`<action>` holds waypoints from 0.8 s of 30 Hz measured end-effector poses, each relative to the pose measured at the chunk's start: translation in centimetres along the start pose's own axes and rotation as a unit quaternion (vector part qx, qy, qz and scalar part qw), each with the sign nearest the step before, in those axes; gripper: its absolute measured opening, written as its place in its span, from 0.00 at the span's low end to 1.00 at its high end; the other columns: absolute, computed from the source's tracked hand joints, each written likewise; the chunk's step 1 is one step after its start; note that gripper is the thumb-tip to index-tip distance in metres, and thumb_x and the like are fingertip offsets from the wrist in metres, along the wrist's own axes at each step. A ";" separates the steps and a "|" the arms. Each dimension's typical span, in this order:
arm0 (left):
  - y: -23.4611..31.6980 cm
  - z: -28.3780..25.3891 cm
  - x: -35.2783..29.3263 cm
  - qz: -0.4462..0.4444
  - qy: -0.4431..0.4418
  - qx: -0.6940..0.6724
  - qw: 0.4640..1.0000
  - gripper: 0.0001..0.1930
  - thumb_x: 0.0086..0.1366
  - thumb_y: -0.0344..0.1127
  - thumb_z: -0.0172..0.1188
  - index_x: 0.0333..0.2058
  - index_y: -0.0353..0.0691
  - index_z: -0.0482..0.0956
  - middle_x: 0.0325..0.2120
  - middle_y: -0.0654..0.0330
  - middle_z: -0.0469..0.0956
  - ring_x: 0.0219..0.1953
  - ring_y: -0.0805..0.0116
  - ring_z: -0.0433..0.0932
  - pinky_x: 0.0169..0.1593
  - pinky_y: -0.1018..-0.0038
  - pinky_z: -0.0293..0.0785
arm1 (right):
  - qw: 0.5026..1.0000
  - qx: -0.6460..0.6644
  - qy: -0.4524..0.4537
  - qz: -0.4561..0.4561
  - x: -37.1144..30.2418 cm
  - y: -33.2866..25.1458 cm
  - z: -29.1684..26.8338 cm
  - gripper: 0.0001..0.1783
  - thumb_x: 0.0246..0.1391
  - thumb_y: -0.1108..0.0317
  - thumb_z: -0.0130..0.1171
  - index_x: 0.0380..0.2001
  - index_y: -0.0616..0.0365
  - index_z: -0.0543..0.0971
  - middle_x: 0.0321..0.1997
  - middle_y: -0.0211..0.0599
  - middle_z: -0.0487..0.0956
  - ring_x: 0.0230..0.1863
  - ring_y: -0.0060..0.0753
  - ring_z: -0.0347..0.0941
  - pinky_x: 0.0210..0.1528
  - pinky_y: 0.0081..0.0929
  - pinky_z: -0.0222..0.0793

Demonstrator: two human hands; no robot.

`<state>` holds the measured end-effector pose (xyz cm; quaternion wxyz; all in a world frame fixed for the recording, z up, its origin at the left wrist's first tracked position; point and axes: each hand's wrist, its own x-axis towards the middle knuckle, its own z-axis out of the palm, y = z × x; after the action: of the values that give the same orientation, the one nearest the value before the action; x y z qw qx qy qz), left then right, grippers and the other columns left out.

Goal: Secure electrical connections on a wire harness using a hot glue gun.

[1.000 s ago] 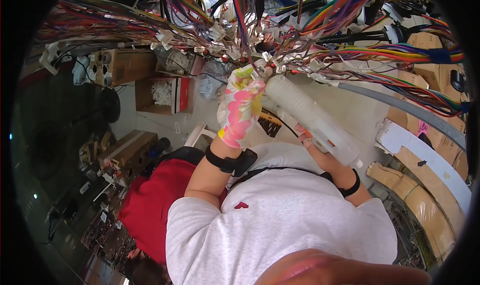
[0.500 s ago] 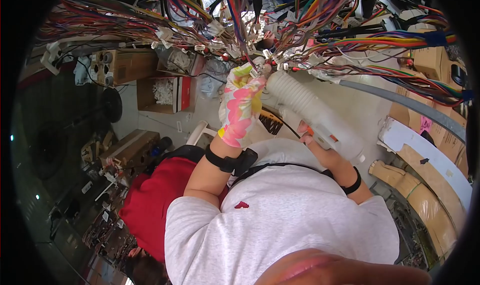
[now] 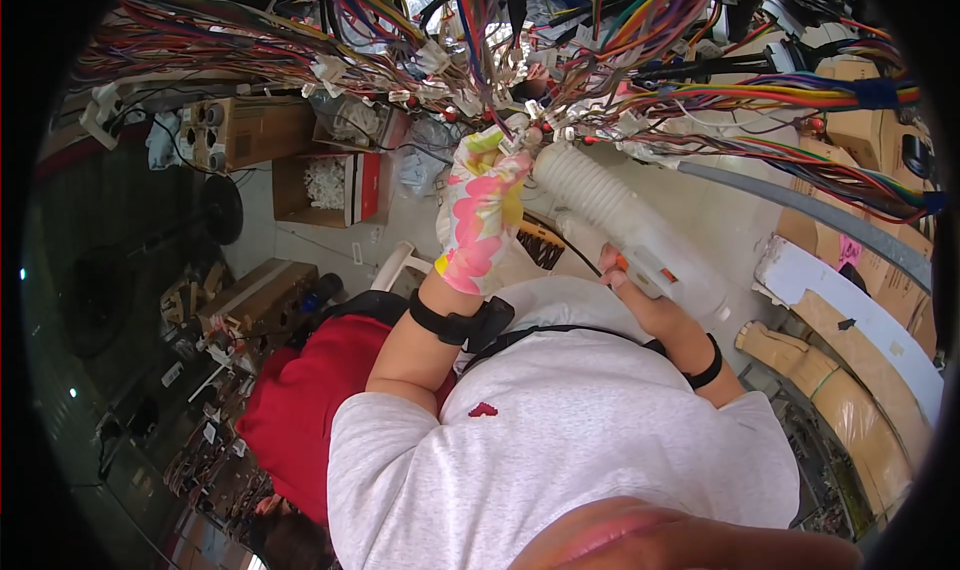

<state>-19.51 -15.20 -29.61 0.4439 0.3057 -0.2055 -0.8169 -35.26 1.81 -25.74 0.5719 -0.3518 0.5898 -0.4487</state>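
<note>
My left hand [image 3: 482, 205], in a white glove with pink and yellow patches, reaches up into the hanging wire harness [image 3: 760, 98]. Its fingers are closed around a small white connector [image 3: 516, 130] among the wires; the fingertips are partly hidden. My right hand [image 3: 632, 288] grips the handle of a white heat gun [image 3: 625, 210] with a ribbed barrel and an orange switch. The gun slants up to the left, its nozzle end close beside my left fingertips and just below the connectors.
A grey tube [image 3: 810, 205] crosses at the right under the wires. Open cartons [image 3: 295, 195] hold small white parts at the left. A person in a red top [image 3: 320, 400] is close by on my left. A curved, wrapped brown bundle [image 3: 840, 400] and cardboard stand at the right.
The wires on the right have shifted slightly. Both hands stay nearly where they were, still with the heat gun's nozzle end beside the left fingertips.
</note>
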 end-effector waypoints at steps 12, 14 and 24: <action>-0.2 -0.4 0.4 -0.005 -0.013 0.017 1.000 0.17 0.57 0.25 0.58 0.46 0.41 0.68 0.48 0.50 0.73 0.51 0.60 0.72 0.55 0.66 0.69 | 1.000 -0.028 0.006 -0.011 0.1 0.6 -0.4 0.07 0.57 0.71 0.53 0.40 0.57 0.72 0.37 0.32 0.70 0.40 0.24 0.67 0.43 0.25 0.69; -0.6 -0.9 0.1 -0.009 0.008 0.004 1.000 0.18 0.57 0.25 0.58 0.46 0.41 0.68 0.48 0.50 0.73 0.51 0.60 0.72 0.55 0.66 0.69 | 0.999 -0.033 0.007 -0.007 0.3 -0.2 -0.1 0.07 0.57 0.71 0.53 0.40 0.57 0.72 0.38 0.32 0.70 0.40 0.24 0.67 0.43 0.24 0.69; -0.5 -0.5 0.7 0.008 -0.022 -0.027 0.999 0.18 0.59 0.24 0.58 0.48 0.41 0.71 0.48 0.50 0.74 0.48 0.61 0.75 0.56 0.67 0.68 | 1.000 -0.010 0.002 0.002 0.4 0.4 -0.8 0.08 0.57 0.73 0.53 0.41 0.57 0.71 0.37 0.32 0.70 0.40 0.24 0.66 0.43 0.24 0.68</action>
<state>-19.73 -15.54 -30.53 0.4534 0.2740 -0.1958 -0.8252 -36.02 1.65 -26.31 0.5682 -0.3556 0.5957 -0.4424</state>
